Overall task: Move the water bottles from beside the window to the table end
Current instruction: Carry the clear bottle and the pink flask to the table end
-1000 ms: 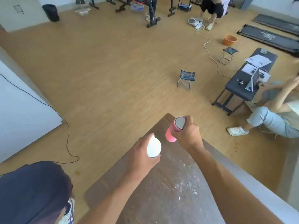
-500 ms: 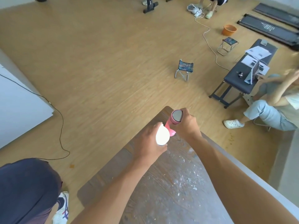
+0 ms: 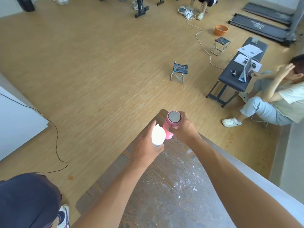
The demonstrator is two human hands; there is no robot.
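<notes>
My right hand (image 3: 185, 129) grips a pink bottle (image 3: 171, 125) with a silver cap, standing upright near the far end of the wooden table (image 3: 166, 186). Its base seems to rest on the table top. Just to its left, my left hand (image 3: 146, 145) holds a white bottle (image 3: 158, 135), which glares brightly in the light. The two bottles touch or nearly touch side by side. Fingers hide the lower part of the white bottle.
The table top is grey-brown wood with white specks. Beyond its end lies wooden floor with a small folding stool (image 3: 179, 71). A person sits at the right (image 3: 271, 102) beside a dark bench (image 3: 236, 71). A black cable (image 3: 56, 137) runs along the floor at left.
Both hands have carried the bottles farther toward the table's far end and brought them closer together. The pink bottle has gone from tilted to upright.
</notes>
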